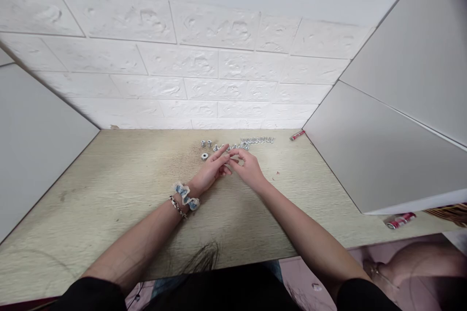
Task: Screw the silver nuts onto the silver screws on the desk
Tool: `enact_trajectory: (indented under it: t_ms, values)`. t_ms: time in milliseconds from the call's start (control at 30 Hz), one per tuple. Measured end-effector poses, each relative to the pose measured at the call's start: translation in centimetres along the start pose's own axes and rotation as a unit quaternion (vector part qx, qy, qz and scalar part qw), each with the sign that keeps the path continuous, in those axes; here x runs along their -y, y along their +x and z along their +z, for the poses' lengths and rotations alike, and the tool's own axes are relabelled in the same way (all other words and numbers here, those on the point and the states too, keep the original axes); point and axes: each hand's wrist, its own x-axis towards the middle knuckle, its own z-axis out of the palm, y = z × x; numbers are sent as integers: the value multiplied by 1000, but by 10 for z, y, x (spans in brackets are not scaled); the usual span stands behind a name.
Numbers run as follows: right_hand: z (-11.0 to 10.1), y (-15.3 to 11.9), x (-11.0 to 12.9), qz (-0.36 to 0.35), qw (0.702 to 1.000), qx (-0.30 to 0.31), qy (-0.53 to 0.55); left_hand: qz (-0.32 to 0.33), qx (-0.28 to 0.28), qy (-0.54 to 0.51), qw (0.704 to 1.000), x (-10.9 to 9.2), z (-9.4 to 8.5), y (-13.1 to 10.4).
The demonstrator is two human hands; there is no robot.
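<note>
My left hand [214, 165] and my right hand [247, 164] meet above the middle of the wooden table. Thumb and fingers of the right are pinched together at the left thumb. The left index finger points forward while its other fingers curl in. Whatever lies between the fingertips is too small or hidden to name. Just beyond the hands stands a row of silver metal fasteners [241, 146], partly covered by the fingers. Behind it is a line of shiny screws [260, 140]. Left of the hands sit two small metal fittings [206, 144] and a round metal piece with a dark hole [205, 156].
A white brick-patterned wall [204, 65] closes off the back of the table [120, 194]. Pale panels stand at left [40, 141] and right [365, 150]. One red battery [297, 135] lies at the back right corner, another red cylinder [400, 221] near the right front edge.
</note>
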Motion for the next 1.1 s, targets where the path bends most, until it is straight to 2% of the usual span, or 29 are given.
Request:
enact_trajectory:
  t_ms: [133,267,367,467,600,733,867,1100]
  values:
    - [2,-4,1,-72,996,26,-38,21,24,51,998,2,5,-4]
    - [3,-7,0,-110,991,12,-74,48,26,87,995,3,9,-5]
    - [1,-4,-3,-141,984,14,-108,53,10,108,993,5,11,-5]
    - [-3,-1,-5,-163,977,65,-120,78,-22,157,984,8,11,-5]
    - [-7,0,-5,-158,975,102,-121,111,-54,227,966,10,11,-3]
    - [-9,0,0,-106,981,137,-89,141,-39,261,954,7,12,-3]
    - [-11,2,2,-46,983,151,-90,136,-18,265,955,4,14,-4]
    - [-11,3,-2,-47,982,150,-106,123,1,243,962,6,12,-1]
